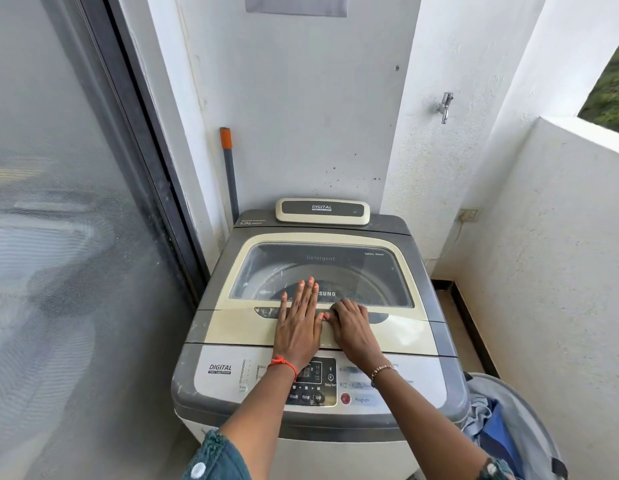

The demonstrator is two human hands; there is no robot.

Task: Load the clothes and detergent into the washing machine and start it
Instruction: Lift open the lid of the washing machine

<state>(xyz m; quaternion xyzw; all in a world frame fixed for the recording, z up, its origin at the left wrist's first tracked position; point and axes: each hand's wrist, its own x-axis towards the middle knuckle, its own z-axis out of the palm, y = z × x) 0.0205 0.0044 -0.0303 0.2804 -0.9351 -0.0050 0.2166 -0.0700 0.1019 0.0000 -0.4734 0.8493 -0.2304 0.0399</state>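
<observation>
A sliding door (58, 237) with a mesh screen fills the left side, its dark frame running down to the floor beside the washing machine (211, 296). A grey mop handle (230, 171) with an orange tip leans in the corner just behind the machine's back left edge.

The machine stands against the rear wall with its cream lid (232, 329) down, so the drum shows only dimly through the glass window (353, 268). A loose cream-and-grey plate marked DIGITAL (322, 211) lies on the machine's back deck.

The left grip (297, 323) lies flat on the lid, fingers straight and together, their tips reaching onto the glass; it holds nothing. Just beside it, thumbs nearly touching, the right grip (353, 327) has its fingers curled down into the lid handle (377, 317), the fingertips hidden in the recess. Both forearms cross over the control panel (363, 398) and hide part of its buttons.

On the right wall are a tap (445, 107) and, lower, a socket (469, 214) with a cable (450, 244) hanging down behind the machine. The clothes (491, 427), blue and grey, sit in a laundry basket (530, 420) on the floor, touching the machine's front right corner.
</observation>
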